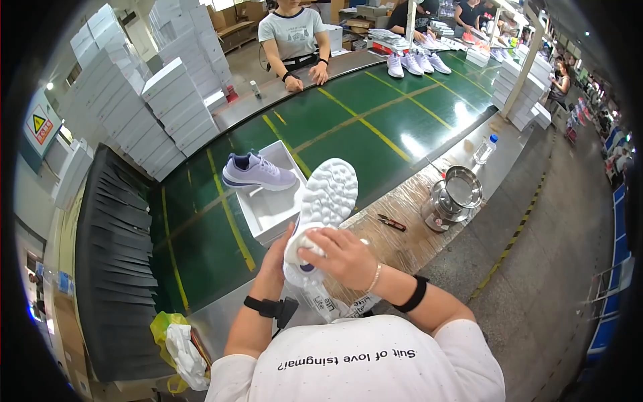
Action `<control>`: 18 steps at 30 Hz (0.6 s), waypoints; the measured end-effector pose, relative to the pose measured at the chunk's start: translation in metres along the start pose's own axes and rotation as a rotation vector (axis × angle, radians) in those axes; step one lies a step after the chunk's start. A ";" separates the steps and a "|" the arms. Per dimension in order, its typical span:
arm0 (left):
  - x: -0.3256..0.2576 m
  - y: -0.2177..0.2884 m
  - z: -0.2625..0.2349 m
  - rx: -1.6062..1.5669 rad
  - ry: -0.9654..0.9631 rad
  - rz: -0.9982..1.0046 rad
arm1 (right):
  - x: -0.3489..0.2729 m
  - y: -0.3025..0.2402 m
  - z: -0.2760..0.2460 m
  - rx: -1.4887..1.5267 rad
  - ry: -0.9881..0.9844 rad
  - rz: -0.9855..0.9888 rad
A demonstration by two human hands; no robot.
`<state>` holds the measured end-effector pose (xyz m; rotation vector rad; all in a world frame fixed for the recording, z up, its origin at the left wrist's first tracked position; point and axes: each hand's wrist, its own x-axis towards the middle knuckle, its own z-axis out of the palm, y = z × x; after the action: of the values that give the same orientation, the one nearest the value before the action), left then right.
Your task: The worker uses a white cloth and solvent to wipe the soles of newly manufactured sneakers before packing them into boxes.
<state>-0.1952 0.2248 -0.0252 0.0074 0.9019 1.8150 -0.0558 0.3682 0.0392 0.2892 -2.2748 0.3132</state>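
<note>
A sneaker (328, 194) is held up in front of me, its knobbly white sole facing me and its toe pointing away. My left hand (273, 258) grips it from the left side near the heel; some of its fingers are hidden behind the shoe. My right hand (347, 260) is closed on a white wad (312, 246), perhaps cloth, pressed against the heel end of the sole. Just beyond, an open white shoebox (270, 209) stands on the green conveyor belt (348, 127). A lavender sneaker (261, 171) rests across the box's far left edge.
Thread snips (392, 223), a metal can with a round dish (462, 187) and a blue-capped bottle (486, 149) stand along the bench at right. Across the belt is a co-worker (295, 40). White boxes (171, 100) are stacked left, above black strip curtains (117, 254). More sneakers (415, 63) sit farther off.
</note>
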 end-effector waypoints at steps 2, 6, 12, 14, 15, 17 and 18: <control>-0.017 -0.006 -0.001 0.195 0.025 0.142 | 0.008 0.007 0.009 0.015 0.046 -0.085; -0.026 -0.016 -0.011 0.142 0.049 0.095 | 0.041 0.082 0.004 0.005 0.245 0.334; -0.030 -0.012 -0.054 0.158 -0.008 0.290 | 0.017 -0.059 0.028 -0.017 -0.043 -0.299; -0.019 -0.007 -0.066 0.465 -0.252 0.592 | 0.027 -0.050 0.017 0.081 0.019 -0.260; -0.024 -0.009 -0.063 0.463 -0.257 0.602 | 0.037 -0.032 0.017 0.061 0.061 -0.167; -0.053 -0.015 -0.026 0.267 0.167 0.258 | 0.054 0.020 0.011 0.057 0.146 0.085; -0.059 -0.017 -0.023 0.263 0.170 0.269 | 0.062 0.033 0.007 0.083 0.192 0.224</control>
<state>-0.1649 0.1668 -0.0283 0.1491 1.3081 1.9510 -0.1106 0.3903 0.0768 0.0430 -2.1090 0.5289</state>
